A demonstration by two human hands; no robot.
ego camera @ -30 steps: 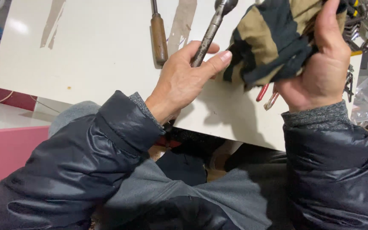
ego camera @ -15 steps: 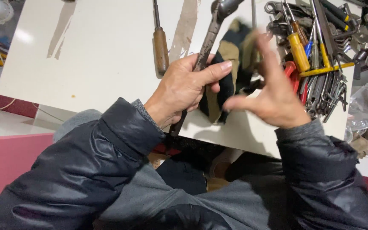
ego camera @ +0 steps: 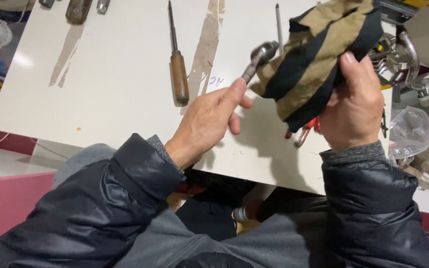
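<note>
- The left hand [ego camera: 208, 121] holds a metal wrench [ego camera: 254, 62] by its handle, fingers [ego camera: 234, 94] clamped on the shaft, thumb along its side.
- The wrench slants up and to the right above the table [ego camera: 125, 84]; its round head sits just beside the rag.
- The right hand [ego camera: 354, 106] grips a rag [ego camera: 314, 54] with tan and black stripes, fingers closed on the cloth with the thumb pressed against it.
- The rag is bunched and raised above the table, touching or nearly touching the wrench head; which of the two I cannot tell.
- A screwdriver [ego camera: 177, 59] with a brown wooden handle lies on the table left of the wrench, well apart from both hands.
- A thin metal rod [ego camera: 278, 25] lies near the rag's upper left edge.
- Red-handled pliers [ego camera: 306, 131] poke out below the rag, beside the right hand.
- A heap of metal tools [ego camera: 403, 54] sits at the table's right end, behind the right hand.
- Both arms wear dark padded jacket sleeves [ego camera: 100, 208].
</note>
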